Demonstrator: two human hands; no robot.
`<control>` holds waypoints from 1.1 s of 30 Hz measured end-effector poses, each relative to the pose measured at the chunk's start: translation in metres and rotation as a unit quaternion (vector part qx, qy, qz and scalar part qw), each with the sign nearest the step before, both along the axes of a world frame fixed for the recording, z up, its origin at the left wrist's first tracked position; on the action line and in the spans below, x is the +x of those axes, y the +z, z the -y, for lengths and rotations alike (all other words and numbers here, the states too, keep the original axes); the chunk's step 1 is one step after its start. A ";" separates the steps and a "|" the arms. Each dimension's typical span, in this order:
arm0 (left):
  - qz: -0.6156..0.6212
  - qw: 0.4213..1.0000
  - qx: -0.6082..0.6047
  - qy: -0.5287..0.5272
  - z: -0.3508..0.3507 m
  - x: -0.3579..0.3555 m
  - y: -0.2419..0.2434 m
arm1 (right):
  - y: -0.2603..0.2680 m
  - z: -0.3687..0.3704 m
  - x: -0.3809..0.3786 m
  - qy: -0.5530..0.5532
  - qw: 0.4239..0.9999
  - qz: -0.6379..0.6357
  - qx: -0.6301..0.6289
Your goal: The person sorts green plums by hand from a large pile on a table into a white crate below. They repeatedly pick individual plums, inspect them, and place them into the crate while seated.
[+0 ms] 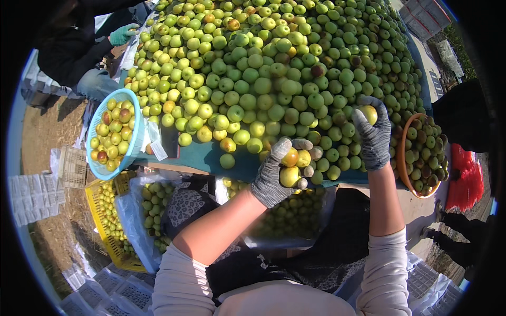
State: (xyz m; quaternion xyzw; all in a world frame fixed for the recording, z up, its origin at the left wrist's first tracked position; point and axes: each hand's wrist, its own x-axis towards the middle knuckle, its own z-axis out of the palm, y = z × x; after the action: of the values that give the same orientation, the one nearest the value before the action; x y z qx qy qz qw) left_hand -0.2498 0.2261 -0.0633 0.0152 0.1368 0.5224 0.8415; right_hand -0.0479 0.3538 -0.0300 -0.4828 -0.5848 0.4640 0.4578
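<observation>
A large heap of round green and yellow fruits, likely jujubes, covers a table with a dark green cloth. My left hand, in a grey knitted glove, is palm up near the table's front edge and holds several yellowish fruits. Over the right part of the heap, my right hand, gloved alike, grips one yellow fruit between thumb and fingers. Below my left hand, partly hidden by my forearm, a lined crate holds more green fruits.
A light-blue basket of fruits stands left, an orange basket right. A yellow crate and a blue-lined crate sit lower left. A co-worker's green-gloved hand is upper left. Stacked grey crates lie lower left.
</observation>
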 end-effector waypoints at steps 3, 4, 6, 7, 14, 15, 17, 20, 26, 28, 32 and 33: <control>-0.060 0.998 -0.026 0.005 0.017 0.003 0.010 | 0.005 0.014 -0.013 -0.038 0.969 -0.215 -0.115; -0.061 0.997 -0.043 0.036 0.021 0.005 0.013 | 0.010 0.022 -0.013 0.026 0.948 -0.253 -0.192; -0.057 0.993 -0.080 0.062 0.027 0.007 0.015 | 0.019 0.037 -0.015 0.117 0.890 -0.326 -0.297; -0.073 0.996 -0.020 0.047 0.029 0.001 0.013 | 0.018 0.048 -0.021 0.131 0.869 -0.358 -0.317; -0.126 0.979 -0.067 0.148 0.058 -0.017 0.010 | 0.008 0.147 -0.053 0.151 0.805 -0.430 -0.379; -0.107 0.984 -0.065 0.124 0.065 -0.024 0.015 | 0.012 0.160 -0.056 0.133 0.824 -0.413 -0.365; -0.048 0.985 -0.088 0.140 0.088 -0.025 0.027 | 0.028 0.184 -0.056 0.148 0.901 -0.315 -0.258; 0.038 0.985 -0.060 0.159 0.137 -0.024 0.043 | 0.055 0.232 -0.066 0.171 0.976 -0.123 -0.054; 0.016 0.953 -0.072 0.292 0.225 -0.027 0.056 | 0.089 0.285 -0.112 0.291 0.811 0.341 0.376; 0.071 0.942 -0.056 0.322 0.244 -0.040 0.058 | 0.091 0.302 -0.129 0.325 0.790 0.335 0.398; 0.044 0.926 0.037 0.374 0.285 -0.085 0.061 | 0.096 0.320 -0.137 0.329 0.824 0.285 0.362; 0.030 0.921 0.041 0.385 0.296 -0.095 0.058 | 0.094 0.320 -0.134 0.329 0.850 0.236 0.337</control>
State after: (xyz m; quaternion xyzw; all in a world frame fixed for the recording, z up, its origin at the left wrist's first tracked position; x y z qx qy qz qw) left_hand -0.3451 -0.0702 -0.0052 -0.0195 0.0855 0.8118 0.5773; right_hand -0.1815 0.0340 0.0644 -0.1731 -0.9206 0.2335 0.2609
